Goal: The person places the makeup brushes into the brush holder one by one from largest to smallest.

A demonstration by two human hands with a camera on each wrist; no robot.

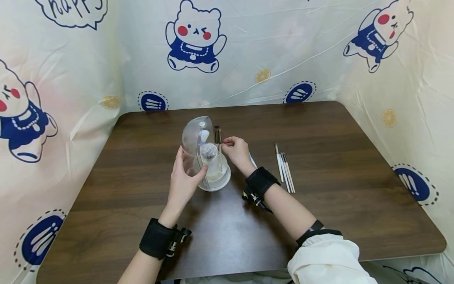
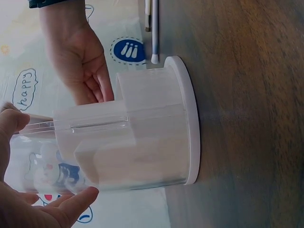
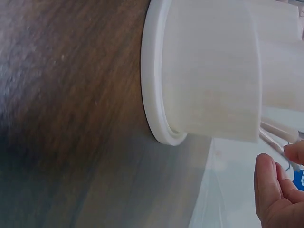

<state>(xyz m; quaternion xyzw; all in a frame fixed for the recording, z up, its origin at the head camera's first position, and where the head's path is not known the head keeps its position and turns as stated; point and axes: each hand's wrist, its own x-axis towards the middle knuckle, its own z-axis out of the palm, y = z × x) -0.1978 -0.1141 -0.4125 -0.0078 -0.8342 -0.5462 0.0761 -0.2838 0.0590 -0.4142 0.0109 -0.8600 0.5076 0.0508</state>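
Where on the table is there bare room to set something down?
The brown wood-grain table is bare along its left side, left of the clear-and-white round plastic holder, and its right side, beyond the slim white sticks. Crowded: around the holder, between the left hand and right hand.

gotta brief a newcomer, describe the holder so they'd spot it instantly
Start at the dark table and find the left hand, left of the middle. The holder stands upright in its grip, on a round white base. Unlike the thin pale sticks lying to its right, it is wide with a clear, rounded cover.
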